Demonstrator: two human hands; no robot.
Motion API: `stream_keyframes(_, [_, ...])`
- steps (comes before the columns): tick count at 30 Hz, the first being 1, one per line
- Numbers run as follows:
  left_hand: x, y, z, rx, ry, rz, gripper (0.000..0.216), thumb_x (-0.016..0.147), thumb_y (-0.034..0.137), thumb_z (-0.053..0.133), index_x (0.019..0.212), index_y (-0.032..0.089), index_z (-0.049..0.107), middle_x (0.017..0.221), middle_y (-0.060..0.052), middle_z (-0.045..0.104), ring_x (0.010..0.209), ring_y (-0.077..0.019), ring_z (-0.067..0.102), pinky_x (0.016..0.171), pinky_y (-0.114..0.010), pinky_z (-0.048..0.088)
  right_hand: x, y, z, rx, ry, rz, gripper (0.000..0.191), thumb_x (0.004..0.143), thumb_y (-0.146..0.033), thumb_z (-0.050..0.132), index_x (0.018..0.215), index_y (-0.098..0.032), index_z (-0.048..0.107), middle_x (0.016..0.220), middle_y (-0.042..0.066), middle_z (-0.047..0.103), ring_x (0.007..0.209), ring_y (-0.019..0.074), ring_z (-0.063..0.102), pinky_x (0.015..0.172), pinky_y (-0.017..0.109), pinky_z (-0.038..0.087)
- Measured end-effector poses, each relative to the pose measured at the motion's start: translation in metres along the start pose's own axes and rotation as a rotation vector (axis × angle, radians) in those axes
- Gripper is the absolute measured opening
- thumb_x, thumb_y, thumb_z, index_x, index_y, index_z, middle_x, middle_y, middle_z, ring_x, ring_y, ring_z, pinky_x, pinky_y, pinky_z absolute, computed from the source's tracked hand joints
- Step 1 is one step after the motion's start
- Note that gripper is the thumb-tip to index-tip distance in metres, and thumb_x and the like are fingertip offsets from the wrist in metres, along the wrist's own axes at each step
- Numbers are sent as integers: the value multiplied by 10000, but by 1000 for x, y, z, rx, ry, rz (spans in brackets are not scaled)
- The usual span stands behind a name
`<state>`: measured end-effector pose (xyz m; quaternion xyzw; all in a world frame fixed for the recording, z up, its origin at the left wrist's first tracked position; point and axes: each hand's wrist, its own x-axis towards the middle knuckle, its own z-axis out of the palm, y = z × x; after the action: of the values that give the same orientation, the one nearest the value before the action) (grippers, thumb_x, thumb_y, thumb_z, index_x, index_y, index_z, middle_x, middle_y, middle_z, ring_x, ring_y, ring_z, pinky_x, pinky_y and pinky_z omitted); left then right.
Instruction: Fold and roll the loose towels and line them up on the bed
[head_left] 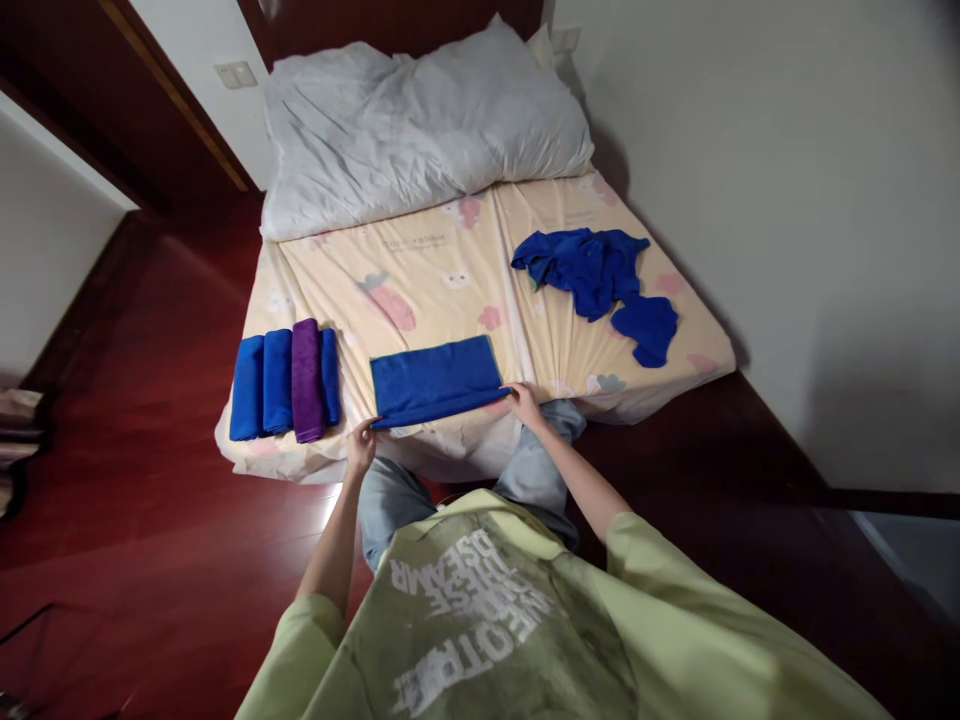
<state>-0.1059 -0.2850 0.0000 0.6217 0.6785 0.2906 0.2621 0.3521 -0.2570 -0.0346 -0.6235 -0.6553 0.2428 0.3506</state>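
Observation:
A blue towel (pixel 437 380) lies folded into a flat rectangle at the near edge of the bed (pixel 450 270). My left hand (pixel 361 443) pinches its near left corner. My right hand (pixel 524 404) pinches its near right corner. To the left, a row of folded towels (pixel 283 381) lies side by side, blue ones with one purple towel (pixel 306 380) among them. At the bed's right side sits a loose heap of unfolded blue towels (pixel 596 270).
A large grey-white pillow (pixel 420 120) fills the head of the bed. A white wall runs close along the bed's right side. Dark red wooden floor (pixel 135 480) surrounds the bed on the left and near sides. Some stacked items (pixel 19 430) sit at the far left edge.

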Motion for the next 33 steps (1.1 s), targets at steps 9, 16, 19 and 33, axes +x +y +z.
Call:
stream_keyframes(9, [14, 16, -6, -111, 42, -67, 382, 954, 486, 492, 1000, 150, 669, 897, -101, 735, 865, -211, 701, 761, -283, 560, 17, -6, 11, -74, 58, 184, 289, 975, -427, 423, 832, -234, 583, 782, 66, 659, 813, 236, 631, 806, 335, 532])
stream_keyframes(16, [23, 19, -8, 112, 14, -120, 283, 949, 404, 482, 933, 181, 656, 805, -87, 717, 781, -232, 691, 709, -293, 508, 24, -7, 18, -214, 65, 266, 341, 1000, -445, 400, 876, -220, 625, 847, 88, 700, 828, 239, 653, 831, 332, 515])
stream_keyframes(19, [30, 19, -6, 147, 14, -134, 264, 948, 376, 473, 952, 186, 655, 796, -86, 724, 794, -240, 699, 722, -296, 501, 25, -6, 20, -203, 107, 256, 363, 996, -461, 408, 840, -220, 630, 822, 92, 706, 826, 241, 657, 822, 324, 514])
stream_keyframes(33, [37, 16, 2, 222, -2, -147, 260, 951, 342, 479, 937, 172, 675, 818, -107, 740, 849, -266, 727, 750, -302, 497, 26, -9, 16, -155, 100, 287, 312, 952, -405, 469, 766, -217, 635, 800, 98, 730, 758, 235, 661, 774, 322, 520])
